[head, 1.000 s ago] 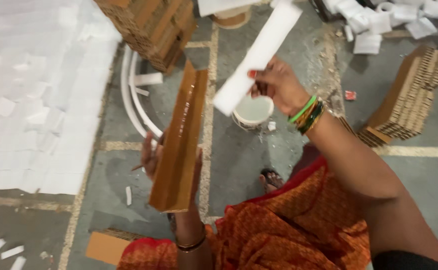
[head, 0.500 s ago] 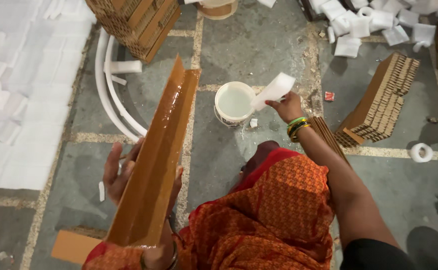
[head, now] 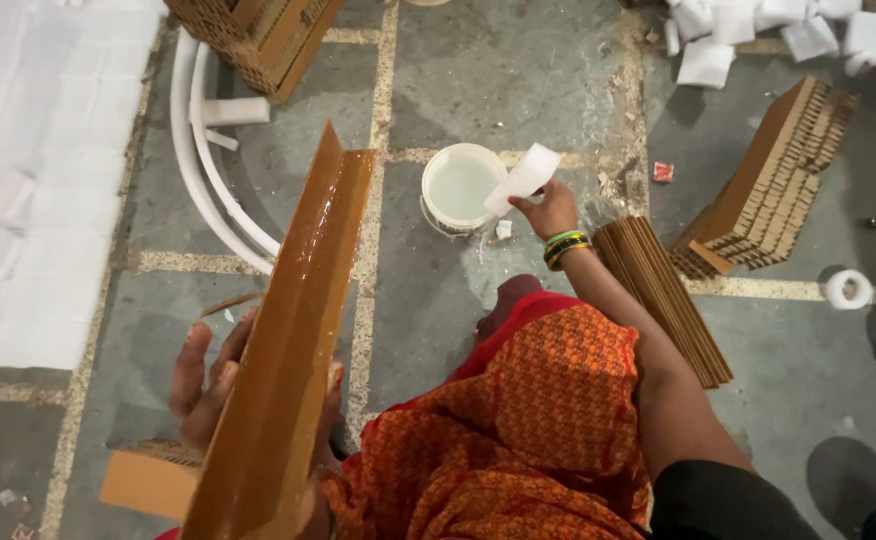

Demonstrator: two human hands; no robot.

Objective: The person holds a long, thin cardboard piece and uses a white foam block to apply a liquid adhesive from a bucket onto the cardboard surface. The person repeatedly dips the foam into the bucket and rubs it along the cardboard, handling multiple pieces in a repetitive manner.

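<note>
Left hand propping brown cardboard angle strip (glossy), right hand holding white foam piece over white bowl

1 white bucket, 1 tape roll — 2 hands.

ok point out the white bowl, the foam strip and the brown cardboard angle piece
white bowl (head: 455,186), head view, on the pale liquid inside it
foam strip (head: 524,178), head view, middle of its flat white face
brown cardboard angle piece (head: 293,340), head view, on its glossy inner face
</note>
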